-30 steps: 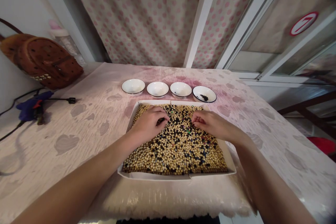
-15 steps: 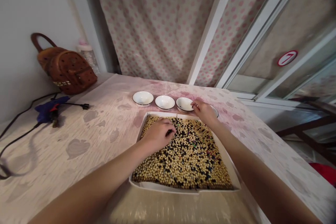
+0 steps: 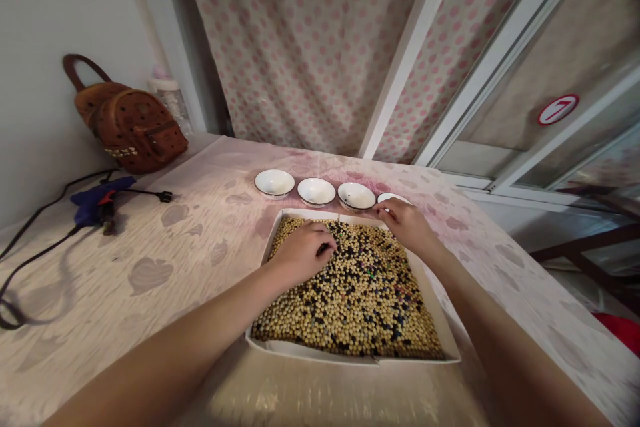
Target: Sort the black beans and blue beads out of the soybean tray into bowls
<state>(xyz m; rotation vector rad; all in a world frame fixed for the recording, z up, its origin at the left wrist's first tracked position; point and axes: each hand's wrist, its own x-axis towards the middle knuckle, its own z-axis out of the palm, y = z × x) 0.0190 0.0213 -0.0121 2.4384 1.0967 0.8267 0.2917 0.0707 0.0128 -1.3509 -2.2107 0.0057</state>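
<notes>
A white box point(image 3: 435, 300) holds a layer of tan and dark beads point(image 3: 350, 293) with a few coloured ones. My left hand point(image 3: 307, 250) rests on the beads at the upper left, fingers curled together; what they hold, if anything, is hidden. Beyond the box is a row of white bowls with dark rims: a left one point(image 3: 275, 183), a second point(image 3: 317, 192), a third point(image 3: 356, 196) with a small dark bead inside, and a rightmost one point(image 3: 393, 198) partly hidden. My right hand point(image 3: 405, 223) is in front of the rightmost bowl, its fingertips pinched together, their contents too small to see.
On the left are a brown backpack point(image 3: 140, 130), a bottle point(image 3: 171, 100) and a blue glue gun point(image 3: 97, 202) with a black cable. A patterned cloth point(image 3: 215, 247) covers the table. Curtains and a glass door stand behind; a dark chair is at right.
My right hand has moved from the third bowl rightward and nearer, uncovering that bowl's right side. My left hand has stayed on the beads. The view has shifted slightly.
</notes>
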